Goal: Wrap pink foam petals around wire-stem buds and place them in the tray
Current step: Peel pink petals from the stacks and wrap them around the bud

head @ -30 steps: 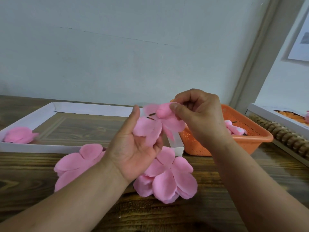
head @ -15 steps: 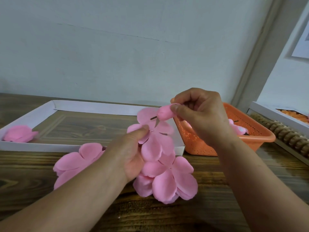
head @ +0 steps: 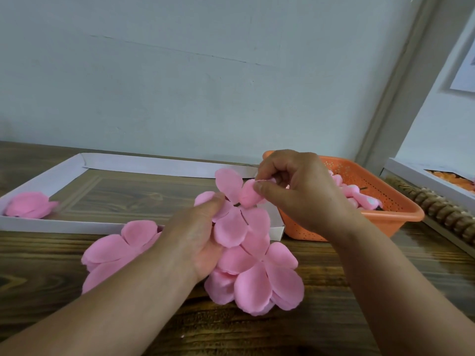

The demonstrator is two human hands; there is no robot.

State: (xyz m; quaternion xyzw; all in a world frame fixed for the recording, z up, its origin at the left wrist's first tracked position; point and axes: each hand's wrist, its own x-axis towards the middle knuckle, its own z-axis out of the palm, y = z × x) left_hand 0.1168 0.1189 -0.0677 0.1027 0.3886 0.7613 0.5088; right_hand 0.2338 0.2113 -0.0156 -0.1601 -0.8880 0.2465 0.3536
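Note:
My right hand [head: 300, 194] pinches a pink foam bud [head: 248, 196] between thumb and fingers, above the tray's right end. Its dark wire stem pokes through the middle of a pink petal sheet [head: 239, 219] that my left hand [head: 198, 237] grips, thumb on top of a petal. Beneath lie two stacks of flat pink petal sheets on the table, one [head: 259, 278] under my hands and one [head: 115, 247] to the left. The shallow white tray [head: 154, 164] stands behind, with one wrapped pink flower [head: 29, 208] in its left corner.
An orange perforated basket [head: 385, 209] with more pink buds stands right of the tray. At the far right are a row of wooden beads [head: 442, 209] and a white box [head: 424, 176] with orange pieces. The table is dark wood; a wall stands close behind.
My left hand has turned palm down and lowered the petal sheet, which now hangs spread below the bud. My right hand keeps its pinch on the bud in about the same spot.

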